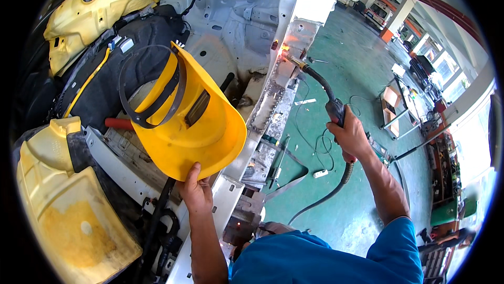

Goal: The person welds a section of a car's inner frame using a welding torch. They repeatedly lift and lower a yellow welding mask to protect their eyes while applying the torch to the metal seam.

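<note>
My left hand (196, 189) pinches the lower edge of a yellow welding mask (210, 142), its hollow inner side and black headband facing up toward me. In my right hand (349, 133) is a welding torch (334, 109) with a curved black neck. The torch's nozzle touches or nearly touches the upper part of a bare metal sill (270, 97) on a car body. An orange glow (285, 50) shows at that spot. From the torch handle a thick black cable (336, 189) runs down toward the floor.
Yellow foam padding (79, 210) and another yellow moulded piece (100, 11) lie inside the car body at left. On the green floor lie a thin cable with a white power strip (320, 173) and a strap (289, 183). A wheeled cart (399, 108) stands at right.
</note>
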`<act>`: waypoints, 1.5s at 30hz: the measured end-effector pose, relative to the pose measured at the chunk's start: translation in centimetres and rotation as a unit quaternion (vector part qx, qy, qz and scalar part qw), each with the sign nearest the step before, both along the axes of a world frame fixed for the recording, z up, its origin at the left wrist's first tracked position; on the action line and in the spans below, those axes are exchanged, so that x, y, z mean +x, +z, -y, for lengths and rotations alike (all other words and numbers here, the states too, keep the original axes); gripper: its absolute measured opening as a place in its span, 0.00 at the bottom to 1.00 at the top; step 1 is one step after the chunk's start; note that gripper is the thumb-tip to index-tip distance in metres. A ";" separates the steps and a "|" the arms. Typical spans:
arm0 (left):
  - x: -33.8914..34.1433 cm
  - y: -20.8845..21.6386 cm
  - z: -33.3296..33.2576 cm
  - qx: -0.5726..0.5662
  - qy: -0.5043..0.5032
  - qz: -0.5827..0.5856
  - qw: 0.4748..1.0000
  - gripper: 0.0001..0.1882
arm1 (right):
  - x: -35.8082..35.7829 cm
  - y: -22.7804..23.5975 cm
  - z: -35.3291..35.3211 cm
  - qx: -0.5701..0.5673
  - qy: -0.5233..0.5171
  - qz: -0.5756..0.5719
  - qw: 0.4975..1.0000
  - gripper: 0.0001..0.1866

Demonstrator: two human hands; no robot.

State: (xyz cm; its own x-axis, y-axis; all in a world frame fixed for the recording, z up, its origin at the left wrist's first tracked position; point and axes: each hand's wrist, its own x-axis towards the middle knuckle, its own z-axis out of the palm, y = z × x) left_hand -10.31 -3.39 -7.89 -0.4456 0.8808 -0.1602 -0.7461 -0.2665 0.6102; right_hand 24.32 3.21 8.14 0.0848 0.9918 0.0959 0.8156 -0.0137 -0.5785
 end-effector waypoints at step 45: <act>0.1 0.2 -0.1 0.000 -0.002 0.009 1.000 0.31 | -0.4 -3.1 0.6 0.020 -0.018 -0.074 0.997 0.17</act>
